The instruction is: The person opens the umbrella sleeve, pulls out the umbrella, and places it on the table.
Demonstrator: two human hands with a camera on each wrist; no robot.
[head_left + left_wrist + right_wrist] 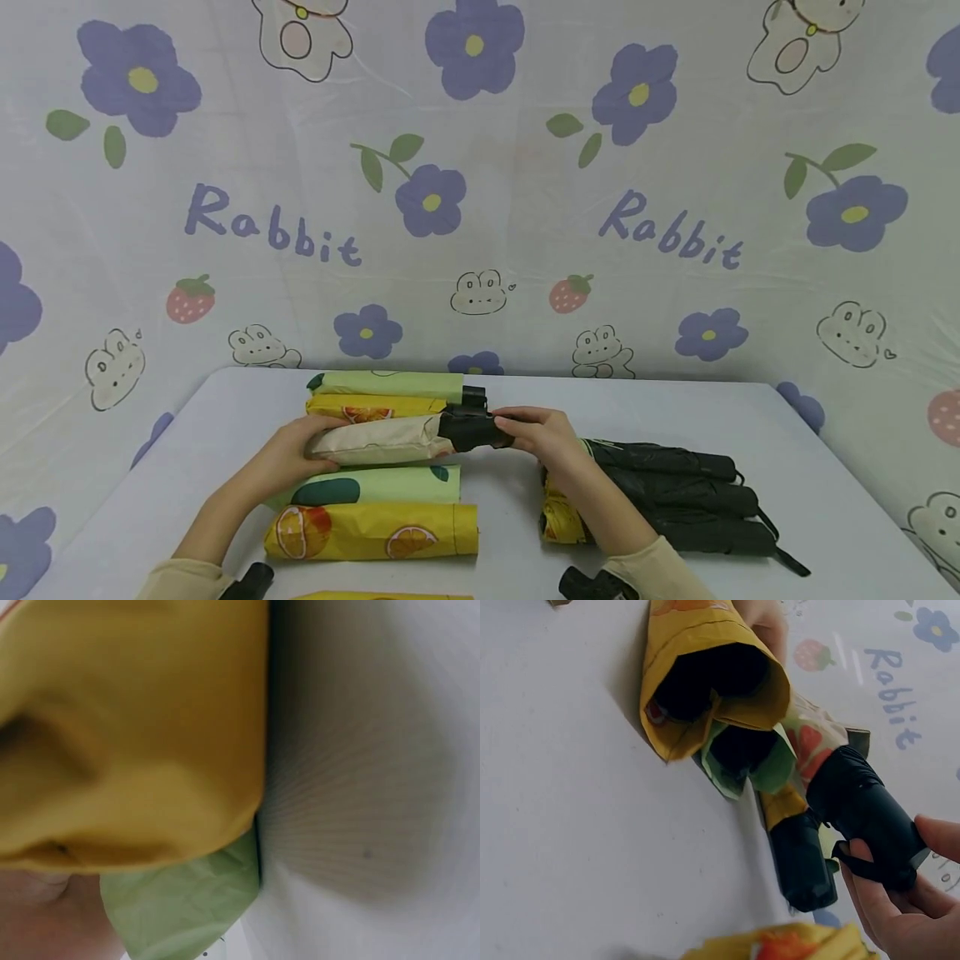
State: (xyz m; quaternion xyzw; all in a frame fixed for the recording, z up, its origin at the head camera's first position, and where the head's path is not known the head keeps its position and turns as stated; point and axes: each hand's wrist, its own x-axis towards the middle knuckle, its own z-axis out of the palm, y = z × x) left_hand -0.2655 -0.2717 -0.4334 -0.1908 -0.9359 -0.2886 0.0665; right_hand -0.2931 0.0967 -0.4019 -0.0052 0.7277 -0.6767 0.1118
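Note:
A folded umbrella in a cream sleeve with a black handle lies across both hands, above the row of sleeved umbrellas. My left hand holds its cream left end. The fingertips of my right hand pinch the handle's end, beside a black strap loop in the right wrist view. Behind it lie a yellow orange-print umbrella and a light green one. In front are a green sleeve and a yellow sleeve. In the left wrist view, a yellow sleeve hides most of the left hand.
Three black folded umbrellas with straps lie side by side at the right, near my right forearm. Another yellow sleeve shows at the bottom edge. The white table ends at a printed rabbit-and-flower cloth.

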